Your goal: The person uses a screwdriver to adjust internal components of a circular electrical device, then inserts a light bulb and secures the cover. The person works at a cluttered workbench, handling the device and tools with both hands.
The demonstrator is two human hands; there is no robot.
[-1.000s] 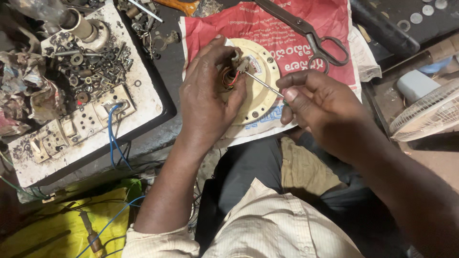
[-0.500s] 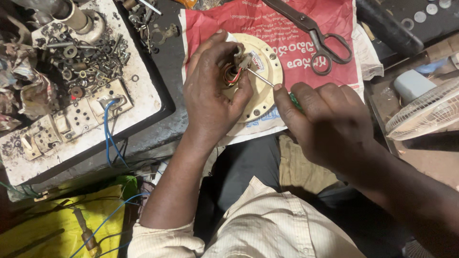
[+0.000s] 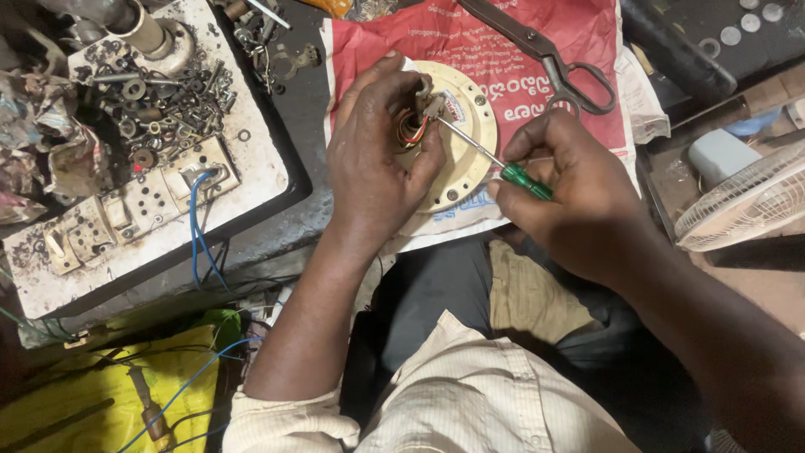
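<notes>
A round cream motor plate [image 3: 471, 134] with coloured wires at its middle lies on a red and white printed bag [image 3: 503, 42]. My left hand [image 3: 377, 164] covers the plate's left half and pinches a small metal part by the wires. My right hand [image 3: 579, 197] grips a thin screwdriver with a green handle [image 3: 527, 180]. Its shaft slants up and left, and the tip meets the part at the plate's middle.
Large dark scissors [image 3: 545, 54] lie on the bag's upper right. A dirty white board [image 3: 151, 159] at the left carries several screws, washers, sockets and a blue wire [image 3: 199, 226]. A white fan guard [image 3: 746, 205] sits at the right. Yellow cloth [image 3: 92, 394] lies at bottom left.
My right hand has shifted down the screwdriver so the green handle now shows. The tip stays at the plate's middle. My left hand holds its place.
</notes>
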